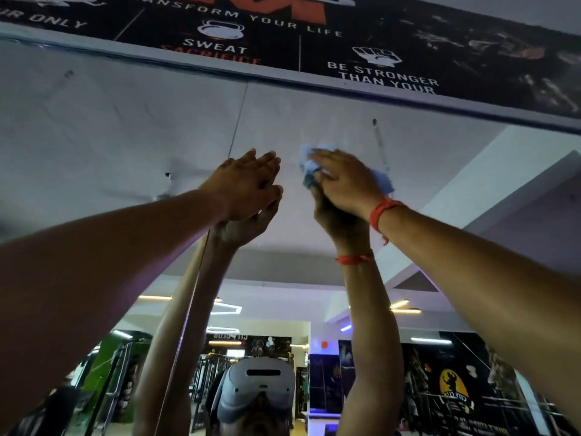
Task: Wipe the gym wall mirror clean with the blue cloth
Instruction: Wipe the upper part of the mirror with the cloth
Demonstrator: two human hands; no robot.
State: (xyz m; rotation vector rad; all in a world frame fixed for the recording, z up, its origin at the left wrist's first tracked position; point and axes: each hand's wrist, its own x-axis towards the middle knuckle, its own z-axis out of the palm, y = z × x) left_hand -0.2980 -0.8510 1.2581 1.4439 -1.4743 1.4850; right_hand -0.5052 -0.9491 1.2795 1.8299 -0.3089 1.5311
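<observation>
Left of the blue cloth [314, 169], the left hand [248, 184] lies flat on the gym wall mirror [125, 127], fingers straight and close together, holding nothing, just beside the vertical seam [237, 121] between mirror panels. The cloth sits bunched against the glass high up, below the black banner [314, 36], with the right hand [342, 180] spread over it and pressing it to the mirror. Right of the cloth, a red thread band [382, 212] circles that wrist.
</observation>
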